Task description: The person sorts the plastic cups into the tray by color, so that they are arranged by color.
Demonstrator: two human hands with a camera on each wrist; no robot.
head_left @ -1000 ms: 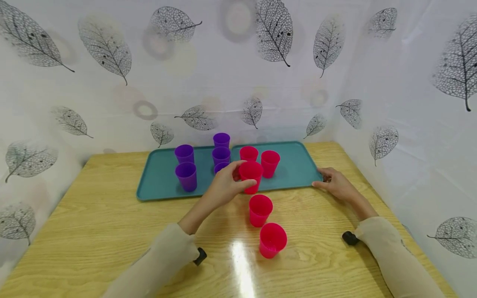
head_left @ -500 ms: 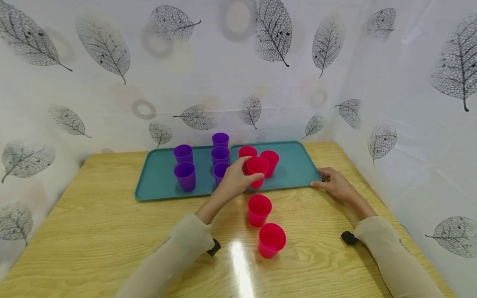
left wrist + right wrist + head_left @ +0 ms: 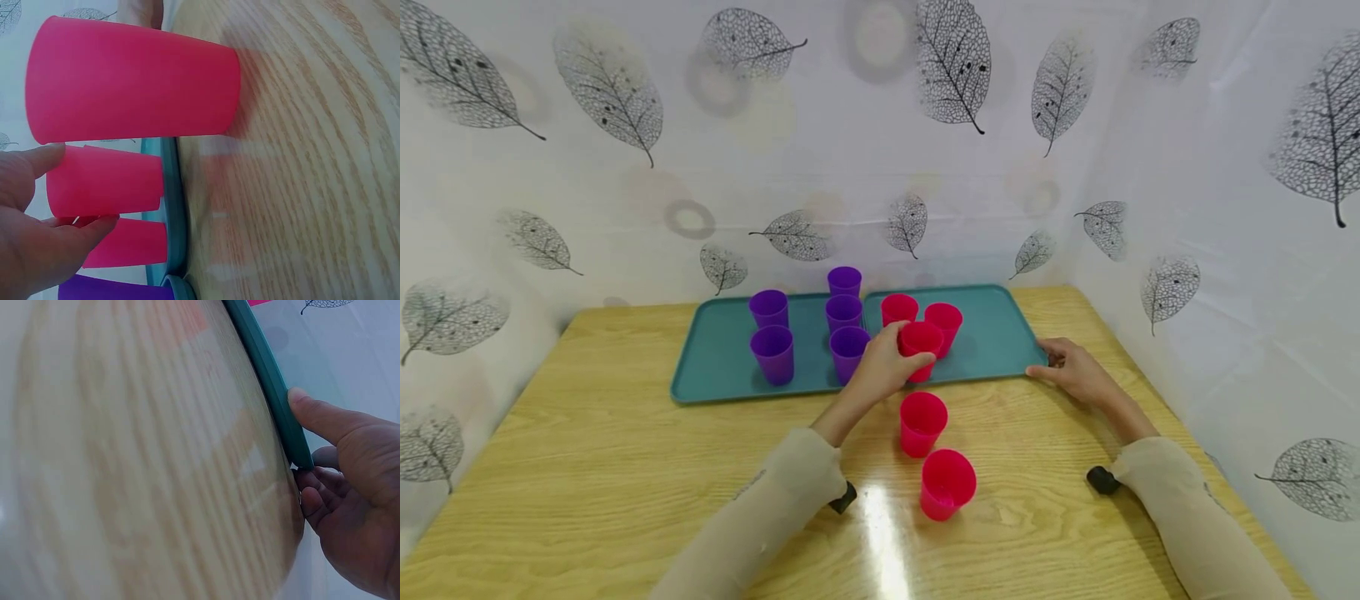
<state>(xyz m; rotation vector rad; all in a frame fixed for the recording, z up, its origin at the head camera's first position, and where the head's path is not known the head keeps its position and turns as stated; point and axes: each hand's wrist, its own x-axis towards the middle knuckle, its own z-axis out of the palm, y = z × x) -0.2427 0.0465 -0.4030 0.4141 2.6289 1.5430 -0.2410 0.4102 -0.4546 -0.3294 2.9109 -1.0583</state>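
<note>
My left hand [image 3: 883, 365] grips a red cup [image 3: 921, 348] by its sides, thumb and fingers on opposite faces. This cup is upright over the front edge of the right-hand teal tray [image 3: 992, 333]. Just behind it on that tray stand a red cup [image 3: 898, 307] and another red cup [image 3: 950, 323]. In the left wrist view, the held cup [image 3: 106, 184] shows between thumb and fingers. At the tray's front right corner my right hand [image 3: 1075, 373] pinches the rim. The right wrist view shows the thumb [image 3: 303, 403] on the rim and fingertips at the corner's underside.
Nearer me on the wooden table [image 3: 625, 475] stand a red cup [image 3: 922, 425] and a closer red cup [image 3: 947, 485]. Another teal tray [image 3: 722, 367] adjoins on the left, bearing several purple cups [image 3: 773, 357]. A leaf-patterned curtain [image 3: 850, 167] hangs behind.
My left hand has carried its red cup rightward from the tray's left front, then slightly down. A front purple cup shows more fully beside the wrist. My right hand stays at the tray corner.
</note>
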